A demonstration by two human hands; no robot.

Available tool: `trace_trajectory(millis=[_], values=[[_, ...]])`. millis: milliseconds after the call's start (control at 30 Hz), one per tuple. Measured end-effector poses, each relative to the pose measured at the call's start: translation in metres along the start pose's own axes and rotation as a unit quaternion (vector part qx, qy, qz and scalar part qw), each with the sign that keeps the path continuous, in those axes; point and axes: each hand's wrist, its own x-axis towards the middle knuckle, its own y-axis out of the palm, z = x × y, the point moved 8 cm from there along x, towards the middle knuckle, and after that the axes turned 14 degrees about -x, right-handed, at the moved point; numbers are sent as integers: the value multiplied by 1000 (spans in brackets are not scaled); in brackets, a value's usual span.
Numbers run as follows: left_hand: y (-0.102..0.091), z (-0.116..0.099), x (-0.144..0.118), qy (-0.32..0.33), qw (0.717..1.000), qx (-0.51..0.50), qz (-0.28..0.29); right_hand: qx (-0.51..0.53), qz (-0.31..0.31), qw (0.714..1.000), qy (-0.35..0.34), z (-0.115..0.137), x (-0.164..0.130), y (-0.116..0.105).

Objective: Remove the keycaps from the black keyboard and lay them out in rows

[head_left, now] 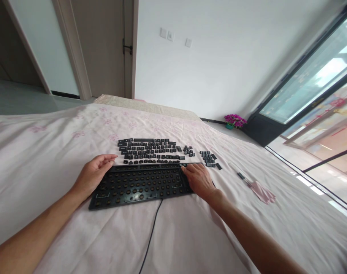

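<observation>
At frame centre, a stripped keyboard base [139, 185] is steadied on the bedsheet [48, 152]: left hand [92, 176] open against its left edge, right hand [197, 179] flat over its right end. Removed keycaps [150, 151] are laid in rows just above, apparently kept in layout order.

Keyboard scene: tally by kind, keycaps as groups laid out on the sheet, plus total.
Keyboard base, keycaps off: 1
Keycap groups: 3, large, small, right-hand
Stray black piece: 1
Hands at the base: 2, left hand, right hand
Flower pot: 1
Total: 8
</observation>
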Motion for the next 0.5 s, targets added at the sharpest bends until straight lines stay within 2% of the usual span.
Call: trace_trajectory(millis=[167, 367, 500], values=[[-1, 1, 0, 1, 1000, 6, 0, -17, 47, 999, -13, 6, -3, 3], [-1, 2, 0, 1, 1000, 12, 6, -24, 48, 998, -39, 12, 0, -2], [-1, 4, 1, -3, 1000, 16, 8, 7, 51, 998, -33, 6, -2, -4]])
